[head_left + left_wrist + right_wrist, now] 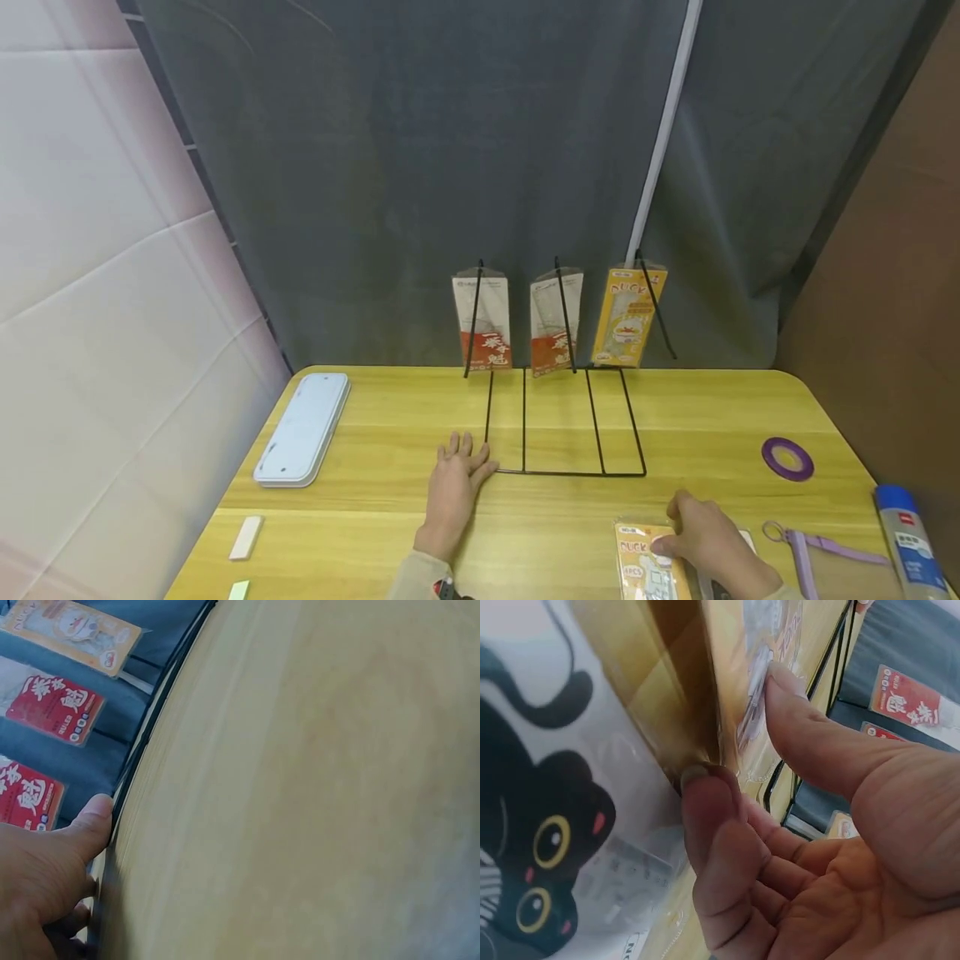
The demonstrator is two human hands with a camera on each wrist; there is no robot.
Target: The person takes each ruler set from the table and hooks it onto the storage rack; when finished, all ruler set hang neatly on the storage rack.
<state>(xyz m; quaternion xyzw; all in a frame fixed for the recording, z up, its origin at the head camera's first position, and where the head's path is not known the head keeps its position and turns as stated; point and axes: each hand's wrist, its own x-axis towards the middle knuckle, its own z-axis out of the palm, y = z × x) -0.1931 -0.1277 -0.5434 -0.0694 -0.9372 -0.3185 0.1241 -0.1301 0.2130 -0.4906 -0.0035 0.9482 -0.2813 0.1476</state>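
My left hand (453, 493) rests on the table at the front left corner of a black wire display rack (524, 421). In the left wrist view its thumb (96, 814) lies against the rack's wire. My right hand (711, 540) pinches the edge of a flat yellow "DUCK" packet (637, 562) in clear wrapping, thumb on the printed front and index finger behind. Beside that hand, a clear packet with black cartoon cats (562, 802) shows large in the right wrist view. From the rack's prongs hang two red-and-white packets (482, 321) and one yellow packet (628, 317).
At the table's left lie a white tin case (303, 429), a white block (246, 537) and a pale green piece (238, 590). To the right are a purple tape roll (787, 459), a mesh pouch with lilac trim (847, 567) and a blue-capped bottle (911, 542). A dark curtain stands behind.
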